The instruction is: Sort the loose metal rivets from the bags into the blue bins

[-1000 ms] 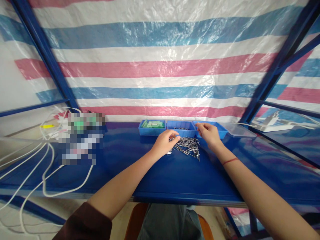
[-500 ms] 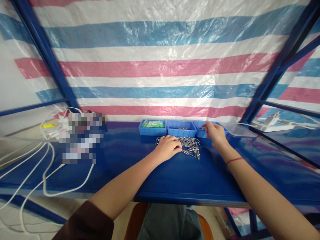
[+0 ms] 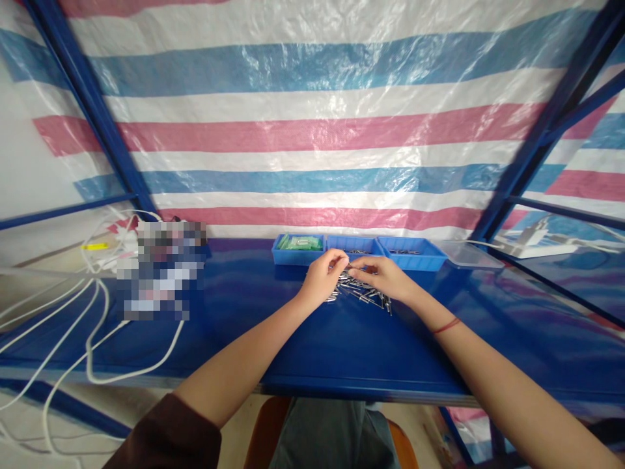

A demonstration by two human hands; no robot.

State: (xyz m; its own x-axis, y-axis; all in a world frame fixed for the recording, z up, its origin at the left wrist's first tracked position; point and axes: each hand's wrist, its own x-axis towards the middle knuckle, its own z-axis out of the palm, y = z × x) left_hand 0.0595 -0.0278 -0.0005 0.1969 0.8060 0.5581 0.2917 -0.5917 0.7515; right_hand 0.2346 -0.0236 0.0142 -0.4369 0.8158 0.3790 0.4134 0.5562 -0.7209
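My left hand [image 3: 323, 276] and my right hand [image 3: 383, 276] meet above a heap of blind rivets [image 3: 366, 290], thin silver pins with a thicker sleeve. Both hands are closed in a pinch, fingertips nearly touching. A small thin piece shows where they meet, apparently one rivet, though the fingers mostly cover it. Behind them stand three blue bins in a row. Green packets [image 3: 299, 243] fill the left bin [image 3: 298, 258]. Some rivets lie in the middle bin [image 3: 374, 244], partly hidden by my hands, and a few in the right bin [image 3: 420, 262].
A clear plastic lid [image 3: 473, 254] lies right of the bins on the blue table [image 3: 244, 326]. White cables [image 3: 92, 339] loop over the left side, near a blurred-out patch. A white power strip [image 3: 540, 242] sits at far right. Striped sheeting hangs behind.
My right hand has moved left from the right bin to meet my left hand over the heap. The left hand has lifted slightly and now pinches.
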